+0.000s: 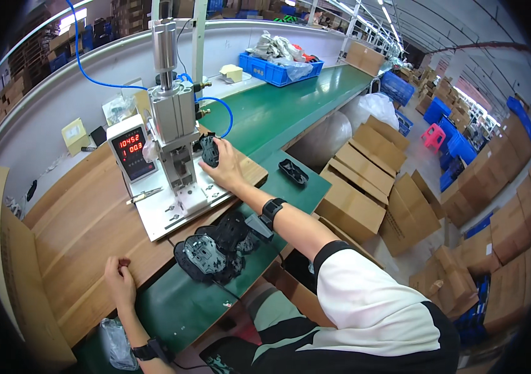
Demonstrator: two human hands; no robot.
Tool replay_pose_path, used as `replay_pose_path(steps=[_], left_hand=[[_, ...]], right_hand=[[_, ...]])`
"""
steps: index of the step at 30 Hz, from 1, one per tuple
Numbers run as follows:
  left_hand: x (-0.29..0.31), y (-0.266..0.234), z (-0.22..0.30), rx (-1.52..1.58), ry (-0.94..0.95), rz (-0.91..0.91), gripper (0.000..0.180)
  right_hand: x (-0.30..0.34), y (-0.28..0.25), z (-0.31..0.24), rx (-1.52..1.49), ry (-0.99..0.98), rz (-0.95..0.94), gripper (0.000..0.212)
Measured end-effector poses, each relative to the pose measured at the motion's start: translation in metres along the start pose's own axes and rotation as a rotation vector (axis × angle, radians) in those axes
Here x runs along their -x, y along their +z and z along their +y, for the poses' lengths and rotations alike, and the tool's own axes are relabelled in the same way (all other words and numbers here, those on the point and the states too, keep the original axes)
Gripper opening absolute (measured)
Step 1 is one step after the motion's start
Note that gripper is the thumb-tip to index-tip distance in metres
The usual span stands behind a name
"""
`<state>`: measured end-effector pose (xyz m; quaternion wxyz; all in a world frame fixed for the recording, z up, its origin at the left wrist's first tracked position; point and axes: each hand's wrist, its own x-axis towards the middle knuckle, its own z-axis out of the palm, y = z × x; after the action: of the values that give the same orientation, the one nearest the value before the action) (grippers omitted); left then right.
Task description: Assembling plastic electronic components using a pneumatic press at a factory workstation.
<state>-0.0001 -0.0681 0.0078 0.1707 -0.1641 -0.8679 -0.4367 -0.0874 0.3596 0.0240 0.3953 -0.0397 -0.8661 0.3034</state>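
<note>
My right hand (224, 166) is closed around a dark grey moulded plastic housing (210, 151), just to the right of the bench press (175, 118). My left hand (119, 278) rests at the near edge of the wooden board (84, 237), fingers curled in with nothing visible in them. Between my arms, a cluster of black and grey plastic housings (206, 254) lies on the green table (172, 305). Another black housing (293, 171) sits apart, to the right of my right forearm. The press stands on a white metal base plate (168, 223).
A control box with a red display (131, 148) adjoins the press, and a blue air hose (228, 118) loops beside it. Farther back, a blue crate (281, 70) holds bagged items. Open cardboard boxes (352, 199) crowd the right side. A clear plastic bag (115, 343) lies near my left wrist.
</note>
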Motion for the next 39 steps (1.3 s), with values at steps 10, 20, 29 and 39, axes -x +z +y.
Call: replay_pose_path(steps=[10,20,29,39], left_hand=[[-0.002,0.000,0.002,-0.007,0.027,-0.001,0.013],[0.000,-0.002,-0.003,-0.004,0.015,-0.004,0.013],[-0.003,0.002,-0.006,-0.006,0.067,0.007,0.012],[0.002,0.004,-0.010,-0.025,-0.032,-0.009,0.014]], right_hand=[[0.000,0.001,0.004,0.012,-0.035,-0.003,0.078],[0.001,0.001,-0.004,0.019,-0.016,-0.009,0.072],[0.004,-0.023,-0.011,-0.192,0.120,0.110,0.061],[0.344,-0.227,-0.031,0.022,0.146,-0.040,0.068]])
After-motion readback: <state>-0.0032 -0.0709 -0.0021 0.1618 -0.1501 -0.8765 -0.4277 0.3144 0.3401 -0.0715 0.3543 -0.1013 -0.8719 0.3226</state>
